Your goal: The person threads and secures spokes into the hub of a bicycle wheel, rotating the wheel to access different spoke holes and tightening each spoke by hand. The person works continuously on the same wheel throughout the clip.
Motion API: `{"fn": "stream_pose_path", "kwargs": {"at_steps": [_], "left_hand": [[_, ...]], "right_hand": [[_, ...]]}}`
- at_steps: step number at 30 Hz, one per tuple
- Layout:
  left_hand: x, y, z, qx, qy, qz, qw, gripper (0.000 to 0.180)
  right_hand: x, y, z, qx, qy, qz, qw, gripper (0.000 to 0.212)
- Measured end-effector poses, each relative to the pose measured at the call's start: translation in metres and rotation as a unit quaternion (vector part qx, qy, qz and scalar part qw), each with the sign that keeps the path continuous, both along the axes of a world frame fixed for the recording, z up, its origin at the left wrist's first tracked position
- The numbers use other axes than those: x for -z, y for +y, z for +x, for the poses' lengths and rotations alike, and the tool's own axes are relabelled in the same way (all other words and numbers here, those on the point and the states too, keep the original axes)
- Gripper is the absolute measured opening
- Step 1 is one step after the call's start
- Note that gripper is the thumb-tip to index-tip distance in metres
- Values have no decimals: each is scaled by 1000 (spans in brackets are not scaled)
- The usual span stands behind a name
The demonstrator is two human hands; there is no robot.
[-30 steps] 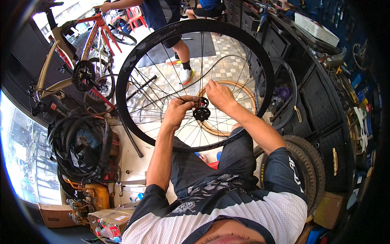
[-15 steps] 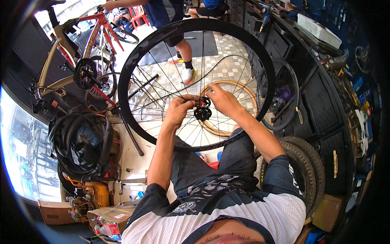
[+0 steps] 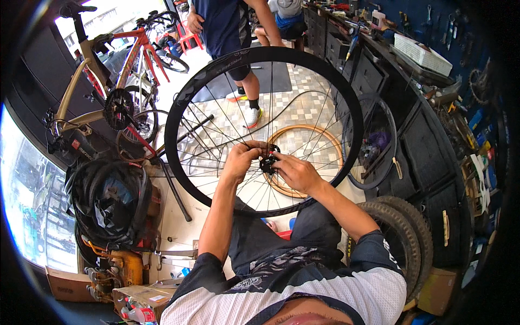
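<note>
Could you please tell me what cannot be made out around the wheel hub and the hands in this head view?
- Hub: mostly covered by the left hand and right hand; its details are too small.
- Fingertip grip: hidden where both hands meet.
- Lower black rim: its lowest part is covered by the forearms and knees.
- Tan tyre behind the spokes: partly blocked by the right hand.
- Standing person: cut off by the top edge.
</note>
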State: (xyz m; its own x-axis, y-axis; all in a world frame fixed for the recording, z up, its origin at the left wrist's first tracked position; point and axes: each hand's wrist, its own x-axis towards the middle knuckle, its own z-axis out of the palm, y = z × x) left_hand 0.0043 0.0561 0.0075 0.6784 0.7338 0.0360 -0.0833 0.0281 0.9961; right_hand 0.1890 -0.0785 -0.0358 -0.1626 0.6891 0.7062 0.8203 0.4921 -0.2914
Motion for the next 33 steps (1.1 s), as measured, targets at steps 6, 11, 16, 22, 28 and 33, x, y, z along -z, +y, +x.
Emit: {"fn": "stream_pose_path", "kwargs": {"at_steps": [6,11,16,22,28,33], "left_hand": [[3,4,0,-7,-1,12,1000,23],[11,11,0,2,-12,6,1000,27],[5,8,1,-2,-9,7,1000,25],[6,6,1,-3,-15,6,1000,25],[8,8,1,2,-10,3,1000,26],[8,6,0,9,-14,-6,1000,26]], "right_hand": [[-17,-20,-16,8,-96,110,989,27],[-30,-47,-36,-41,-123,125,984,35],[-38,-60,-38,-30,-123,128,984,36],[-37,-60,-43,-50,-115,121,985,36],[-45,-72,-54,-107,-78,117,984,39],[-70,-78,-45,-104,13,132,986,38]]}}
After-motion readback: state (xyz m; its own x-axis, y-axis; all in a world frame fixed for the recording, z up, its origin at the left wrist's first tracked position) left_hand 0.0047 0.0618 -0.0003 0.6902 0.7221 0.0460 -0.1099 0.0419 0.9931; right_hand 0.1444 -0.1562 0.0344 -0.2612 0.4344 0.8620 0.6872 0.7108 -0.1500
